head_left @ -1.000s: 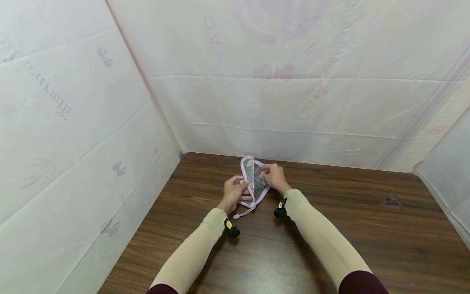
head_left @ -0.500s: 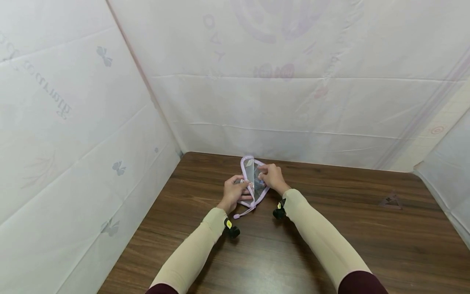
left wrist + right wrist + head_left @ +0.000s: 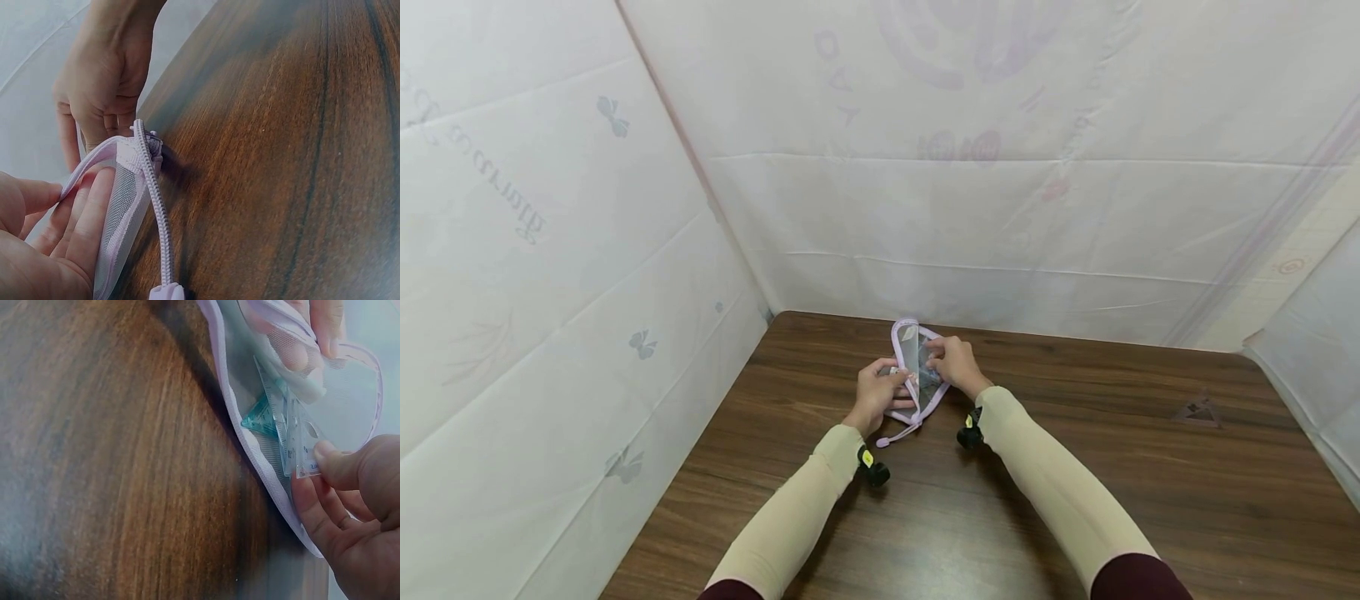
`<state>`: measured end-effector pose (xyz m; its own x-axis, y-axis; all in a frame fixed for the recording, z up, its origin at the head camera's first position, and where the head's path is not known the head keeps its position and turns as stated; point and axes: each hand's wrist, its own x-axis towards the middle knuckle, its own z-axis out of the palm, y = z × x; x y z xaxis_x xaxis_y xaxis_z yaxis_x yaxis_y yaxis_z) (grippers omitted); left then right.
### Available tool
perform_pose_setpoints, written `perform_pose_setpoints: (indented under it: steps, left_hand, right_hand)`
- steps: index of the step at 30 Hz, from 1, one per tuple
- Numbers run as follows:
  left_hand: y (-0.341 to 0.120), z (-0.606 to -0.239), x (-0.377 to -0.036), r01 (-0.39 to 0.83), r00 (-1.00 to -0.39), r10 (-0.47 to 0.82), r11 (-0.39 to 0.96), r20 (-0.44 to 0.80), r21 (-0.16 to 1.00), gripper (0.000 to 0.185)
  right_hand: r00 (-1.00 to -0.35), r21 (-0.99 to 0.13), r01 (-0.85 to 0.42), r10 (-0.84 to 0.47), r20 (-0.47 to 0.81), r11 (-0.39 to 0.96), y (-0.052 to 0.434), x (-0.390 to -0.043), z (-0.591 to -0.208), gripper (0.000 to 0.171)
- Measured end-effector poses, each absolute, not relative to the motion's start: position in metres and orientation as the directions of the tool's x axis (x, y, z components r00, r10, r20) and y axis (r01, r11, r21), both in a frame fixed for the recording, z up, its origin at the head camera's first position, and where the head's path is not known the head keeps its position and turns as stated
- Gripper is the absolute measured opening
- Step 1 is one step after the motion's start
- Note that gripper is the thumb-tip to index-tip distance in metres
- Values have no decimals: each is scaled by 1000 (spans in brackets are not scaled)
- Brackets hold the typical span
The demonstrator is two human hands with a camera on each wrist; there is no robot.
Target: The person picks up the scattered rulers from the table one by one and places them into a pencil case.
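Observation:
A mesh zipper pouch [image 3: 913, 354] with lilac trim lies near the table's back edge, its mouth spread. My left hand [image 3: 877, 392] pinches one zippered edge between thumb and fingers, other fingers inside the opening. From the right, my right hand [image 3: 957, 364] reaches into the pouch. In the right wrist view its thumb and fingers pinch a clear plastic set square [image 3: 307, 450]. Another clear, ruler-marked piece [image 3: 275, 412] and a teal triangle [image 3: 261, 419] lie beside it in the pouch. The lilac zipper cord [image 3: 159, 212] hangs toward me.
A clear triangular set square [image 3: 1198, 412] lies flat on the brown wooden table [image 3: 1075, 442], well to the right. White printed sheeting [image 3: 1000, 217] rises behind the table, with more on both sides.
My right hand has shifted very slightly left at the pouch. The left hand and the pouch stay in place.

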<state>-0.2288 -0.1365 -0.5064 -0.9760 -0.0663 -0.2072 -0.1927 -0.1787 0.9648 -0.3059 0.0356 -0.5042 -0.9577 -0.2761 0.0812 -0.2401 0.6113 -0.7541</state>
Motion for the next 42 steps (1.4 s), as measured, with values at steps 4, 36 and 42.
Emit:
perform_pose_setpoints:
  steps: [4,36,42]
  left_hand:
    - [-136,-506,-229,-189,-977,-66,-185,-204,964,24]
    - [-137,-508,-231,-195,-977,-54,-181,-208,964,24]
    - [-139,-509,-231,-193,-978,-44,-180,-204,965,29]
  right_hand:
    - [-958,-748,-241,-274,83,618,35,-306,-504,38]
    - [-952,-737,-291,-260,160,610,40,-303,-503,57]
    - [-949,-763,-306,-242,200,569,41,-302,-500,58]
